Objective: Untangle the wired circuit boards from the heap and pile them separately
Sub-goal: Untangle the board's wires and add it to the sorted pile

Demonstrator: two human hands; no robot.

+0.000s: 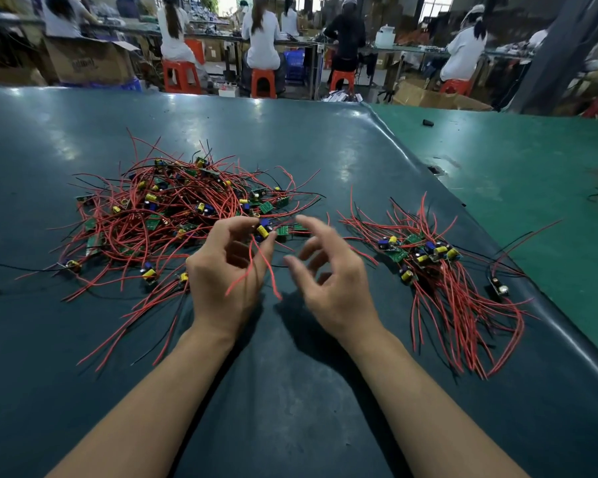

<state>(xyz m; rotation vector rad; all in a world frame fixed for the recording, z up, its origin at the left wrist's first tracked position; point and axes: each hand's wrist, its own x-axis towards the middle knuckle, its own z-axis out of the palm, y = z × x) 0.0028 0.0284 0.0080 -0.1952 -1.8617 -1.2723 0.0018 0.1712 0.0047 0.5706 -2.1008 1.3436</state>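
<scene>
Both our forearms reach out over the dark mat (290, 391), and up ahead our left hand (227, 267) pinches one wired circuit board (263, 231) by its yellow capacitor end, fingertips curled round it, right at the near edge of the heap (173, 215). We hold it up off the mat so its red leads (256, 267) hang down across the palm, which looks like the way to let gravity show us where they snag. Our right hand (328, 270) hovers just beside, fingers loosely curled and gripping nothing; it is motion-blurred, so we cannot tell whether a fingertip brushes a wire. We judge it is coming in to take the board or strip the leads free

Over to the right, well apart from the tangle, the sorted pile (439, 270) lies with its boards bunched at the far end and wires combed towards us, a layout that should keep them from knotting again. One stray board (497, 286) sits just beyond it, near the mat's edge

The heap is clearly the bigger pile, so we reckon plenty is left
</scene>
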